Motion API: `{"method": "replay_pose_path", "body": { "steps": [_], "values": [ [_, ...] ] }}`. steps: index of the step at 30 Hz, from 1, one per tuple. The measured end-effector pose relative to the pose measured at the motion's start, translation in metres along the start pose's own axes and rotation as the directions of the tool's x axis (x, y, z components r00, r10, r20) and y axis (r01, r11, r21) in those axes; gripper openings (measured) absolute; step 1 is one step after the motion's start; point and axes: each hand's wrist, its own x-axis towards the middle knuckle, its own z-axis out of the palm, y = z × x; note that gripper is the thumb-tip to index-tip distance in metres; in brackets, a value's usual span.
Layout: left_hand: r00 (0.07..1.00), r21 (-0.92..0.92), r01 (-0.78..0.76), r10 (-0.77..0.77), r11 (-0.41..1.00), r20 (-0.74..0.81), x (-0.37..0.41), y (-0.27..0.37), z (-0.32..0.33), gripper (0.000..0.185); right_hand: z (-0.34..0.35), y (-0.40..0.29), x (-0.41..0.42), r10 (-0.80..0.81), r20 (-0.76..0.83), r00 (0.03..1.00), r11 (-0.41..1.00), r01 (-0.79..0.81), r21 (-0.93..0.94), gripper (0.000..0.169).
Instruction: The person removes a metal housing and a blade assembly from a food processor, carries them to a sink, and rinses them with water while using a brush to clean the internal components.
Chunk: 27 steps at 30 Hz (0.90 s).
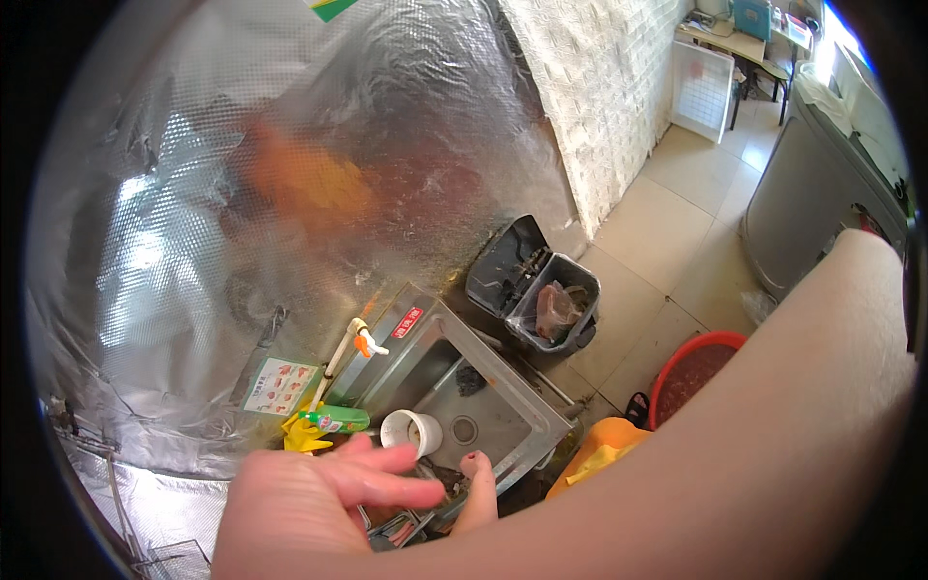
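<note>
My right hand (333,486) is raised close to the camera at the lower left, its forearm running in from the right edge. Its fingers are apart and hold nothing. Farther down, my left hand (476,464) hangs over the near part of a stainless steel sink (522,442), small in view, its fingers seemingly curled; whether it holds anything is unclear. A white plastic tub (424,433) stands at the sink's left side. Beside it lies a green bottle (344,419), near yellow rubber gloves (304,435). A dark scouring pad (470,380) rests in the basin, by the drain.
A tap with an orange and white handle (366,344) rises at the sink's back. Beyond stands a black bin (591,330), lid up, holding bagged waste. A red basin (663,384) sits on the tiled floor. Silvery sheeting (435,94) covers the wall; a grey cabinet (797,181) stands right.
</note>
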Motion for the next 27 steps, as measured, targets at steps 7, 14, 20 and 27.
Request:
{"method": "replay_pose_path", "body": {
  "steps": [7,14,20,27],
  "values": [
    [0.997,-0.001,-0.011,0.011,1.0,-0.076,-0.013,0.023,-0.022,0.017,-0.004,-0.012,-0.02,-0.016,-0.03,0.999,0.999,0.015,-0.039,0.02],
    [0.997,-0.005,-0.05,0.05,0.999,-0.055,-0.015,0.047,0.026,0.019,0.016,0.005,-0.072,0.258,-0.015,0.966,0.963,-0.256,0.08,0.017],
    [0.952,0.034,0.016,-0.004,0.999,-0.308,-0.013,0.06,-0.047,0.021,0.174,0.093,-0.143,0.49,-0.397,0.776,0.642,-0.013,0.767,0.025],
    [0.948,0.377,0.288,-0.208,0.88,-0.241,-0.061,0.11,-0.049,0.074,0.553,0.083,-0.227,0.862,0.468,0.196,-0.149,-0.784,0.603,0.018]
  ]
}}
